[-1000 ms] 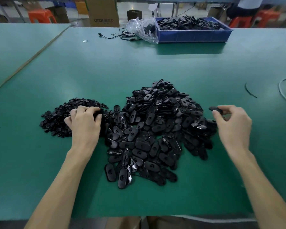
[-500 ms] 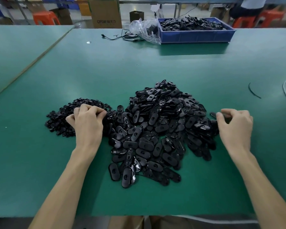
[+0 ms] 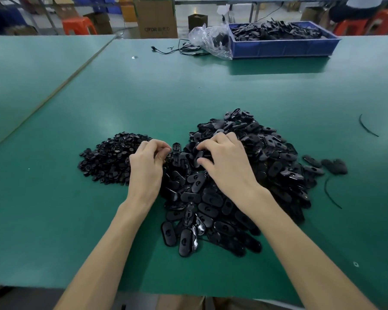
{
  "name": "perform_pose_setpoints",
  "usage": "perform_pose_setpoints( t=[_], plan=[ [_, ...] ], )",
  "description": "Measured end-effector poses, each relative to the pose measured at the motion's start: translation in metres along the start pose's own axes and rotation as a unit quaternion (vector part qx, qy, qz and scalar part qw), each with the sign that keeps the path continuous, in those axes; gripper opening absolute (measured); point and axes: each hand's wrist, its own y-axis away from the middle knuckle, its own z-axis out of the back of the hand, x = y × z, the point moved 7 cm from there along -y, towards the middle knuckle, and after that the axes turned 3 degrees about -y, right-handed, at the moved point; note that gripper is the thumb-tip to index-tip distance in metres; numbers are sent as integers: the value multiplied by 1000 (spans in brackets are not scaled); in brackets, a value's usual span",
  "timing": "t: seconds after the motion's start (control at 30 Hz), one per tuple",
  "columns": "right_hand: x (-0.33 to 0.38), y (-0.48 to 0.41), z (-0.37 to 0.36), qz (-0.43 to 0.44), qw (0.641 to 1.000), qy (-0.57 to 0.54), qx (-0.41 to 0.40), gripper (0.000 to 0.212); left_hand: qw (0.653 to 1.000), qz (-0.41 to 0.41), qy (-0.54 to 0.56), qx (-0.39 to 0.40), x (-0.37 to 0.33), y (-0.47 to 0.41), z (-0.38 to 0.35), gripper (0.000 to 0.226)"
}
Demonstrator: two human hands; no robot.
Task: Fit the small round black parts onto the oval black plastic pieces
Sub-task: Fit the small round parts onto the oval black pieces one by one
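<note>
A big heap of oval black plastic pieces (image 3: 269, 157) lies in the middle of the green table (image 3: 211, 92). To its left is a smaller heap of small round black parts (image 3: 108, 157). My left hand (image 3: 147, 166) hovers at the seam between the two heaps, thumb and curled fingertips pinching a small round part that is mostly hidden. My right hand (image 3: 226, 159) is over the left part of the oval heap. Its thumb and fingers pinch one oval piece (image 3: 198, 156) lying on top of the heap.
A blue bin (image 3: 285, 49) full of black parts stands at the far edge, with a clear plastic bag (image 3: 211, 39) and a black cable (image 3: 179, 49) beside it. A few finished pieces (image 3: 334, 166) and thin black strips (image 3: 367, 128) lie to the right.
My right hand has crossed from the right edge of the oval heap to its left part and taken hold of an oval piece. My left hand has lifted off the round-parts heap and shifted right.
</note>
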Motion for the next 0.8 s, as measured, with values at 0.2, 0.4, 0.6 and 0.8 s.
perform_pose_setpoints(
  t=[0.2, 0.4, 0.6, 0.8],
  plan=[
    [-3, -2, -19, -3, 999, 26, 24, 32, 1000, -14, 1, 10, -1, 1, -5, 8],
    [-4, 0, -25, -9, 999, 15, 33, 42, 998, -12, 47, 27, -4, 3, -9, 6],
    [-11, 2, -22, -41, 994, -93, -24, 36, 980, 37, 183, 67, -5, 3, -15, 10],
    [-15, 4, -12, -40, 973, -220, -60, 23, 953, 43, 277, 116, -11, 5, -22, 11]
  ],
)
